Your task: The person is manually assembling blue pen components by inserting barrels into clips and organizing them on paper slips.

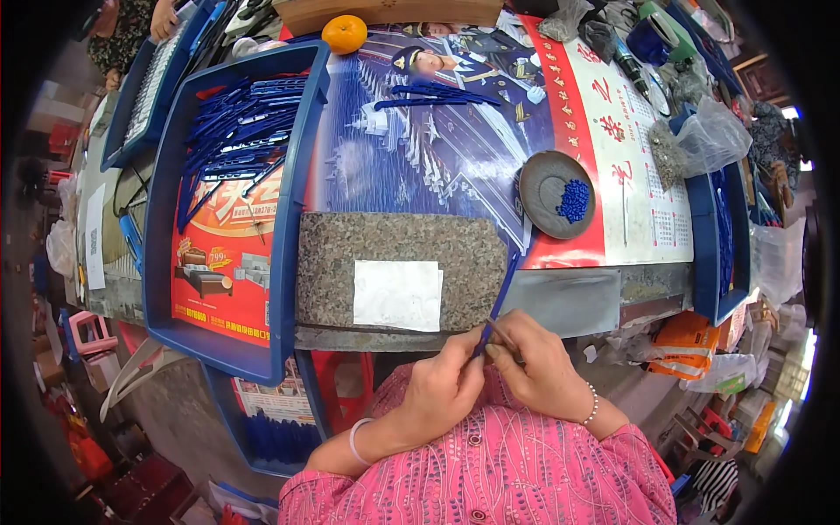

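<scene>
A slim blue pen (500, 296) slants up from between my hands past the right edge of a granite slab (332, 262). My left hand (440, 385) is closed around its lower end. My right hand (544, 366) pinches at the same spot, and a thin brownish piece (502, 334) shows by its fingertips; its kind is unclear. A folded white paper (396, 296) lies on the slab. Beyond my right hand, a round dark dish (541, 179) holds many tiny blue pieces (573, 200). Several blue pens (436, 94) lie loose on the poster (367, 166).
A blue tray (287, 262) of blue pens (241, 122) stands at the left, and another blue tray (232, 411) sits below it. An orange fruit (345, 35) and a wooden box (385, 14) are at the back. Plastic bags (713, 140) crowd the right. Another person's hand (164, 19) shows far left.
</scene>
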{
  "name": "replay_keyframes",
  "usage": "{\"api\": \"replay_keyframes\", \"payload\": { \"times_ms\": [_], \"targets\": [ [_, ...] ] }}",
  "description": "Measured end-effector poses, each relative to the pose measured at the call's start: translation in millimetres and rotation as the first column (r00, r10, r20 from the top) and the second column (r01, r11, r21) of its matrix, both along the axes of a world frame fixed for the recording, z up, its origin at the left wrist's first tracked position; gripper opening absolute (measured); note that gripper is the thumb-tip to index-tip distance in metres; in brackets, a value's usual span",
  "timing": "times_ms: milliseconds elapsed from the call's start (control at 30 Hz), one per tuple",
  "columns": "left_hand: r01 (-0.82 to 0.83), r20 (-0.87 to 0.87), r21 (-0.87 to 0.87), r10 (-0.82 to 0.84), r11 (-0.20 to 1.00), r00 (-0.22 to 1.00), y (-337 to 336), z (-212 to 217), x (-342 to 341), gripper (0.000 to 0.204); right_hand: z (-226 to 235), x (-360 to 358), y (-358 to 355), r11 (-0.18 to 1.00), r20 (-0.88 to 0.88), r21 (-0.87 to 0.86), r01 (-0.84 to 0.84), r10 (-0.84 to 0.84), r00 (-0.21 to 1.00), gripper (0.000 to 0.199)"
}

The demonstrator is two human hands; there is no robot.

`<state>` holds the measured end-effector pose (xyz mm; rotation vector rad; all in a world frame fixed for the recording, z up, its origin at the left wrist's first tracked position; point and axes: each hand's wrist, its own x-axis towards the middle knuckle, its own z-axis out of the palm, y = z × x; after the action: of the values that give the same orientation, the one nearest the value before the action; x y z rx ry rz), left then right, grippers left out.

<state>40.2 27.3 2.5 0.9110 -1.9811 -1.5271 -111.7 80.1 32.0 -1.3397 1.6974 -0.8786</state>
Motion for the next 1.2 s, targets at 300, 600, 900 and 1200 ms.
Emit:
{"api": "replay_keyframes", "payload": {
  "times_ms": [300,600,900,1200],
  "targets": [
    [-0.042,0.001,0.021,0.042,0.999,0.999,-4,1,5,0.024,1,4,-6,1.0,-0.04,-0.019,-0.019,0.019,0.999,0.01],
    [0.037,0.019,-0.031,-0.036,0.999,0.999,-3,-3,11,0.032,-9,0,-8,0.977,0.176,0.214,-0.017,-0.022,0.984,0.01],
    [0.052,-0.214,0.597,0.097,0.801,0.972,-3,-3,16,0.023,-1,2,-6,0.993,0.012,-0.018,0.117,-0.117,0.993,0.009],
    [0.081,-0.262,0.662,0.129,0.745,0.957,-8,-6,16,0.027,1,9,-15,0.999,0.017,-0.004,-0.043,0.043,0.999,0.012]
  ]
}}
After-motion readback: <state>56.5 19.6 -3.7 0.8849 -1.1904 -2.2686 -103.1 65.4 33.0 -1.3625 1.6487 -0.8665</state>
